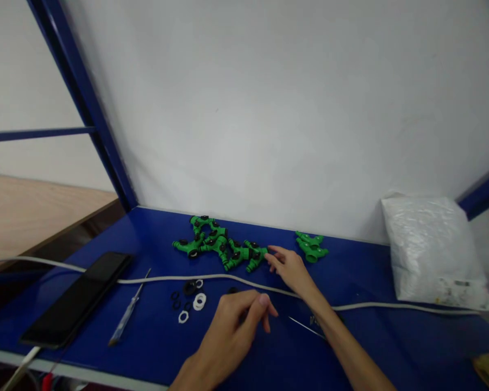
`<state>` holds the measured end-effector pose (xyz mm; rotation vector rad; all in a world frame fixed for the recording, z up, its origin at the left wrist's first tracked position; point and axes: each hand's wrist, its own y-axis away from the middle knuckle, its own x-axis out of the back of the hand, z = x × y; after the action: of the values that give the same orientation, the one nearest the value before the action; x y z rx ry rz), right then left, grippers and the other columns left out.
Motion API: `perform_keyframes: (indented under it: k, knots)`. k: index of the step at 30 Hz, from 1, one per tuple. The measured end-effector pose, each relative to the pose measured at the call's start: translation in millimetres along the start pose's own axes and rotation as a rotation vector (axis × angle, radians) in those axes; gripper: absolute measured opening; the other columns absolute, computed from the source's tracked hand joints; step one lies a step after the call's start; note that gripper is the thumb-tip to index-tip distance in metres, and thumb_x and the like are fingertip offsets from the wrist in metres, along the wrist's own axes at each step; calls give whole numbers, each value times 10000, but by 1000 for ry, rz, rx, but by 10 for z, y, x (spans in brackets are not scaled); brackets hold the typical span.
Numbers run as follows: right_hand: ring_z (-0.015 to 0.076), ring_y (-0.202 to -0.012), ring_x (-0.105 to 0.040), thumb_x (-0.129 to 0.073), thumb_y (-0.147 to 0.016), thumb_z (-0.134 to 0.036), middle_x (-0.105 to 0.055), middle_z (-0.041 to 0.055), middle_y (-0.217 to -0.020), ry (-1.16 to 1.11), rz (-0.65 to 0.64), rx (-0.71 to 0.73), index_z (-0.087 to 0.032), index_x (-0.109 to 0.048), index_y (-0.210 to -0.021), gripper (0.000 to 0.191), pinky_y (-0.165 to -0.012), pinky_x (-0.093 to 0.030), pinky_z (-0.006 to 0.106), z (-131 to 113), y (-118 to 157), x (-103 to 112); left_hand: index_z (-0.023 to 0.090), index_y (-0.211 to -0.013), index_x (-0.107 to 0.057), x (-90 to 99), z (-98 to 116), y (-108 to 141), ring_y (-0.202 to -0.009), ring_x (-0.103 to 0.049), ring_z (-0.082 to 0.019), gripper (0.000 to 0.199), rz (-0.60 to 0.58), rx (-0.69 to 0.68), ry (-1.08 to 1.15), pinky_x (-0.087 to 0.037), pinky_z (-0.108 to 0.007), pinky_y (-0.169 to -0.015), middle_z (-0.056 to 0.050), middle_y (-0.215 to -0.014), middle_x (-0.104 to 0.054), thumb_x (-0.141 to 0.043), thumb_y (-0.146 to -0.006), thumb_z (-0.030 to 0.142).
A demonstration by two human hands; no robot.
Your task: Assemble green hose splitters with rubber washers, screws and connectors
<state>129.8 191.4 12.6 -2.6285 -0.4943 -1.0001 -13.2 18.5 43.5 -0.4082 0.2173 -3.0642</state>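
My right hand [289, 267] reaches out over the table, fingers apart, with its fingertips right beside a green Y-shaped hose connector [256, 256]; whether they touch it I cannot tell. That connector is at the right end of a group of several green hose connectors [217, 241] with black valve levers. My left hand [240, 326] is nearer to me, fingers curled and thumb against the index finger, with nothing visible in it. To its left lie white rings [199, 301] and black rings [175, 296]. Green connector bodies [311, 247] without black levers lie farther right.
A white cable [236, 279] runs across the blue table [155, 239]. On the left are a black phone [79, 298] and a clear-handled screwdriver [127, 316]. A thin metal rod [305, 326] lies beneath my right forearm. A white plastic bag [434, 250] leans at the right, against the wall.
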Motion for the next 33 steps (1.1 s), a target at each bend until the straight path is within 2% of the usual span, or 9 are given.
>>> perform_keyframes:
  k: [3, 7, 11, 14, 20, 23, 26, 30, 33]
  knots:
    - [244, -840, -725, -539, -949, -449, -777, 110, -971, 154, 48, 96, -138, -686, -1306, 496, -840, -565, 371, 27, -37, 154, 191, -868, -760, -47, -74, 285, -710, -671, -165, 500, -110, 0, -75, -481, -258, -711, -42, -775, -736, -397, -1064, 473]
    - [361, -1158, -618, -493, -940, -417, -689, 225, -1228, 421, 154, 181, -108, -708, -1225, 472, -1089, -433, 526, 280, 67, 558, 196, -894, -752, -24, -164, 603, -822, -720, -159, 440, -158, 16, -123, -497, -220, -781, -50, -874, -758, -422, -1061, 435]
    - [424, -1048, -635, -483, -914, -454, -675, 278, -1176, 582, 144, 191, -98, -713, -1124, 474, -968, -479, 609, 669, 127, 806, 200, -957, -741, -30, -251, 802, -795, -703, -138, 381, -76, 37, -200, -483, -209, -752, -35, -880, -745, -429, -1071, 388]
    - [393, -951, -678, -446, -937, -493, -667, 271, -1204, 715, 120, 210, -89, -672, -1171, 519, -851, -535, 537, 900, 95, 820, 205, -956, -725, -89, -319, 839, -761, -681, -132, 314, 5, -23, -295, -466, -218, -725, -16, -847, -722, -462, -1067, 335]
    - [328, -694, -678, -459, -881, -555, -717, 195, -878, 700, 80, 182, -130, -624, -1048, 486, -640, -516, 431, 1036, -123, 848, 192, -856, -677, -158, -334, 803, -660, -623, -110, 290, 92, -69, -336, -422, -222, -642, 8, -754, -668, -490, -1059, 280]
    - [286, -593, -635, -477, -816, -680, -668, 119, -717, 655, 88, 171, -183, -594, -934, 524, -575, -491, 399, 941, -160, 912, 183, -849, -684, -151, -312, 805, -651, -618, -112, 282, 101, -76, -320, -424, -227, -639, 4, -742, -662, -506, -1052, 267]
    - [266, -562, -605, -482, -813, -742, -618, 66, -663, 624, 136, 167, -203, -590, -985, 576, -566, -484, 394, 646, 66, 922, 180, -873, -712, -149, -316, 818, -668, -633, -115, 286, 117, -61, -268, -444, -227, -664, -6, -753, -679, -510, -1052, 276]
    - [210, -583, -630, -600, -898, -595, -636, 21, -729, 438, 152, 306, -223, -599, -1160, 455, -585, -530, 335, 22, 823, 656, 195, -950, -753, -153, -332, 831, -669, -639, -110, 290, 264, -44, -147, -452, -215, -643, -6, -753, -690, -510, -1056, 313]
    - [208, -856, -729, -589, -975, -329, -714, 77, -1110, 297, -11, 499, -251, -576, -1212, 249, -790, -608, 334, -332, 1386, 248, 206, -1006, -754, -148, -325, 825, -603, -603, -96, 298, 404, 24, -84, -443, -205, -575, 8, -730, -656, -494, -1061, 340]
